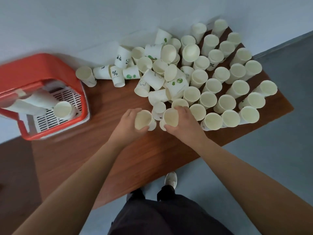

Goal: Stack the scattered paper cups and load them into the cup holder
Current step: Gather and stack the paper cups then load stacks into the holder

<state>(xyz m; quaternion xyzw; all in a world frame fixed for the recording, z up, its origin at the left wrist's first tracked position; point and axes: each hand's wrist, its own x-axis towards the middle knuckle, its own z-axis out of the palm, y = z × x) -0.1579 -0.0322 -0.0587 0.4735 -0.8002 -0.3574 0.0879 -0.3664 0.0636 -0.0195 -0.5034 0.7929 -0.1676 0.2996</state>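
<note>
Several white paper cups point(194, 77) cover the right half of the brown table point(105, 136), some upright, some tipped in a heap near the wall. My left hand point(128, 122) grips one cup point(143, 119) around its side, mouth up. Right beside it my right hand point(184, 121) grips another cup point(171, 118) by the rim and wall. The two held cups stand close together near the table's middle. The red cup holder point(50, 65) sits at the left with a stack of cups point(62, 110) lying inside it.
A white wall runs behind the table. The table's front edge slants from lower left to the right corner point(291, 108). Grey floor and my shoe point(171, 179) lie below it. Bare tabletop lies between the holder and my hands.
</note>
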